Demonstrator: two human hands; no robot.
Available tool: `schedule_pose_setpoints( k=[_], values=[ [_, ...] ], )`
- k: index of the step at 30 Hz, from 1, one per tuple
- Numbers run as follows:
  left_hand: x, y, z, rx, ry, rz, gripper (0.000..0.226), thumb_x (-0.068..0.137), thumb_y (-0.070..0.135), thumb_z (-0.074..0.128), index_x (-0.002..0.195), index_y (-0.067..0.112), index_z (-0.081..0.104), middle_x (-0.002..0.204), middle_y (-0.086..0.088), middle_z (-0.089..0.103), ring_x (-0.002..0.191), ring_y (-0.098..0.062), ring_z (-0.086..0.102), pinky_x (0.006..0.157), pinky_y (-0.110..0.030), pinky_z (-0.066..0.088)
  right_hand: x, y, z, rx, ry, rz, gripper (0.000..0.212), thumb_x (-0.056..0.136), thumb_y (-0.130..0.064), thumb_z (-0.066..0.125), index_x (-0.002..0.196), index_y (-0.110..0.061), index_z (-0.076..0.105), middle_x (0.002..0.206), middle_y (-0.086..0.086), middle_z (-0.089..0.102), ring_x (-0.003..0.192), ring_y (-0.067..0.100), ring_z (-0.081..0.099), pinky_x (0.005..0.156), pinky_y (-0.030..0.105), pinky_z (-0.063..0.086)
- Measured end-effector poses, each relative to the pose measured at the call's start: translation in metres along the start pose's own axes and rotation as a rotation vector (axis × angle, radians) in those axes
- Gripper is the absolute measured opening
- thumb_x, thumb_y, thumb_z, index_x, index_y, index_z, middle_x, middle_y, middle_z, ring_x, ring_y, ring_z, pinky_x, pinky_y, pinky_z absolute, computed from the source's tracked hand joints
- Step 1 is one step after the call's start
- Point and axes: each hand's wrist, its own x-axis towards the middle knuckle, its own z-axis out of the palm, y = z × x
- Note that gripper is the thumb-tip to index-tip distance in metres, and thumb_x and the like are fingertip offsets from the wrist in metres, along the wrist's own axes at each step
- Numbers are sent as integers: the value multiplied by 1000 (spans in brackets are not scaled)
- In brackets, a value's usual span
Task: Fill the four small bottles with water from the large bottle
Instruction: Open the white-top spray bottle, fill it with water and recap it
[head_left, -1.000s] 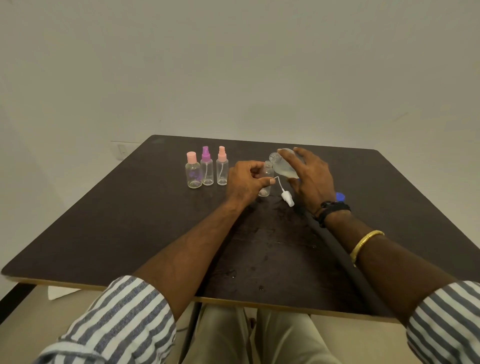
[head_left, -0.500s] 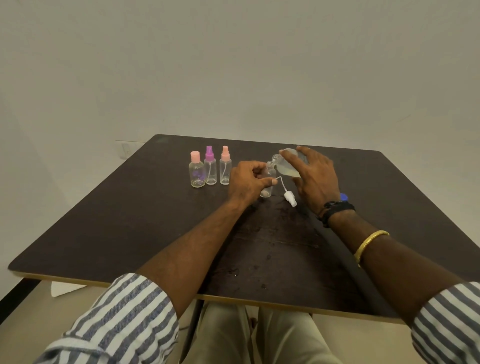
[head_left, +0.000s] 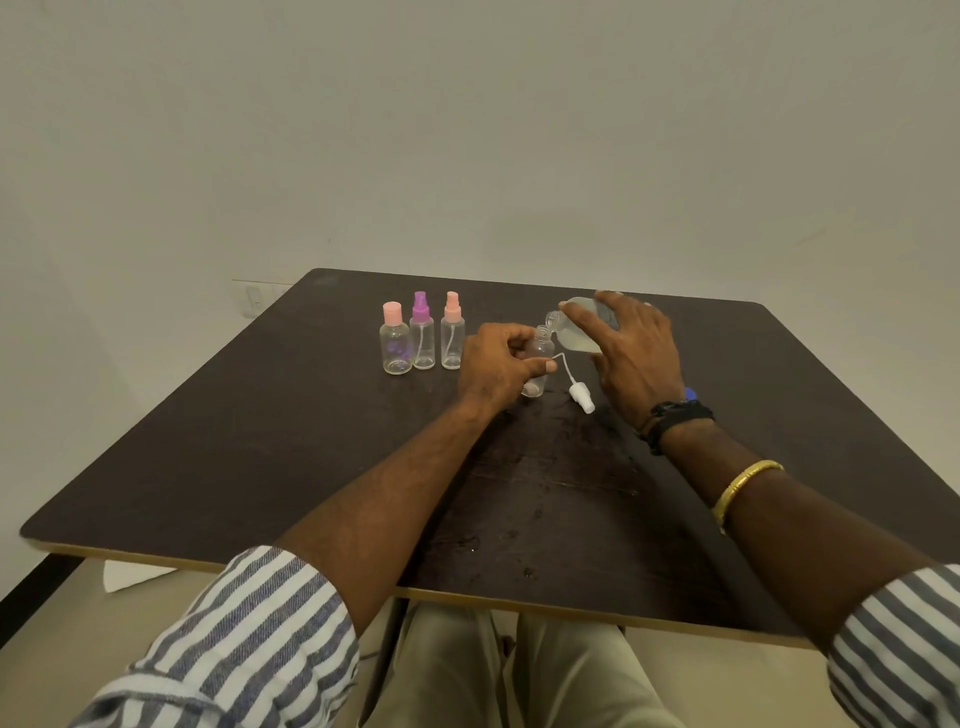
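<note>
My left hand (head_left: 497, 365) grips an uncapped small clear bottle (head_left: 538, 358) standing upright on the dark table (head_left: 270, 441). My right hand (head_left: 631, 353) holds the large clear bottle (head_left: 574, 332) tilted on its side, its open mouth just above the small bottle's neck. Water lies in the large bottle's lower side. A white spray cap with its tube (head_left: 577, 388) lies on the table between my hands. Three capped small bottles stand in a row to the left: a pink-capped one (head_left: 395, 340), a purple-sprayer one (head_left: 422, 339) and a pink-sprayer one (head_left: 452, 339).
A blue cap (head_left: 690, 393) peeks out behind my right wrist. Water drops spot the table in front of me. A wall socket (head_left: 254, 300) sits on the wall beyond the table's far left corner. A white paper (head_left: 127, 576) lies on the floor under the left edge.
Both hands hold their bottles much as before. The large bottle's mouth has stayed over the small bottle's neck; only the camera view shifted slightly.
</note>
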Motion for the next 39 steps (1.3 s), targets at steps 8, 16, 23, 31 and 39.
schedule_pose_setpoints(
  k=[8, 16, 23, 31, 39],
  values=[
    [0, -2, 0, 23, -3, -3, 46, 69, 30, 93, 110, 15, 77, 91, 6, 77, 84, -11, 74, 79, -38, 64, 1, 0, -1, -36, 7, -15, 76, 82, 0, 70, 145, -34, 45, 141, 18, 51, 125, 39, 52, 104, 57, 41],
    [0, -1, -2, 31, 1, -10, 47, 70, 28, 93, 111, 13, 77, 92, 3, 77, 84, -12, 73, 80, -35, 63, 2, -1, -1, -48, 14, -13, 75, 84, 1, 67, 145, -36, 44, 142, 16, 51, 126, 37, 51, 107, 55, 38],
    [0, -4, -2, 26, 2, -21, 49, 69, 28, 93, 112, 12, 76, 92, 2, 77, 85, -13, 73, 80, -36, 64, 2, -1, 0, -59, 1, -21, 78, 82, -1, 71, 145, -36, 43, 143, 16, 49, 128, 37, 49, 108, 56, 37],
    [-2, -10, 2, 12, 0, -34, 50, 67, 30, 94, 111, 13, 77, 91, 4, 77, 84, -12, 74, 80, -36, 64, 0, -1, -6, -56, 6, -22, 76, 82, 4, 65, 145, -34, 47, 141, 16, 50, 127, 38, 49, 107, 55, 37],
    [1, -12, 6, 15, -11, -29, 49, 66, 32, 94, 108, 15, 77, 88, 5, 77, 82, -12, 74, 79, -38, 64, 1, 4, -4, -75, 14, -21, 75, 84, 5, 64, 145, -35, 45, 142, 16, 50, 130, 38, 48, 108, 57, 37]
  ],
)
